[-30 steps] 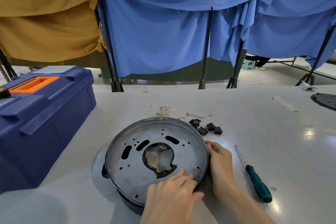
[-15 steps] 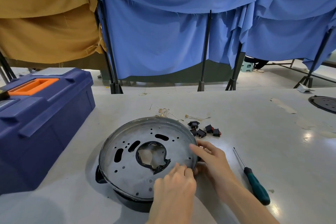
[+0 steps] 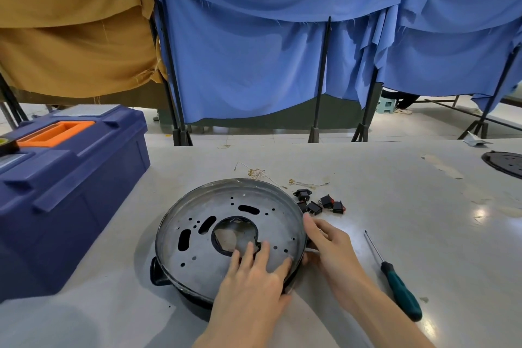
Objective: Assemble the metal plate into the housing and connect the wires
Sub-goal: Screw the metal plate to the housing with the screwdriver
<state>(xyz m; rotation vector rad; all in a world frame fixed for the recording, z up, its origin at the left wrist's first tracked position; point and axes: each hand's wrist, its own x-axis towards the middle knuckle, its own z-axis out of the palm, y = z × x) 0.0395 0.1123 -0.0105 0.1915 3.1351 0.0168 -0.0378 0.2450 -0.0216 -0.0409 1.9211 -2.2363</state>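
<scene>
In the head view, your metal plate (image 3: 226, 234) lies on top of the black housing (image 3: 158, 274), midway along the bench (image 3: 395, 206) and close to its near edge. Only a dark strip of the housing and one lug show, under the plate's near rim. The plate is round with a raised rim, a large central opening, and slots and small holes around it.

Your left hand (image 3: 254, 277) lies flat on the near part of the plate, fingers straight and spread a little, with the fingertips at the edge of the central opening. Your right hand (image 3: 330, 246) grips the plate's right rim: the thumb lies along the edge and the fingers curl in below it. Whether they also touch the housing cannot be told.

Thin wires (image 3: 260, 174) lie loose just beyond the plate's far rim. A cluster of small black switches (image 3: 319, 203) sits beside them, just off the rim toward the right edge. A green-handled screwdriver (image 3: 401, 291) lies near your right hand, apart from it. A blue toolbox (image 3: 70, 183) stands at the left edge, and a dark disc (image 3: 505, 164) is at the right edge, partly cut off.
</scene>
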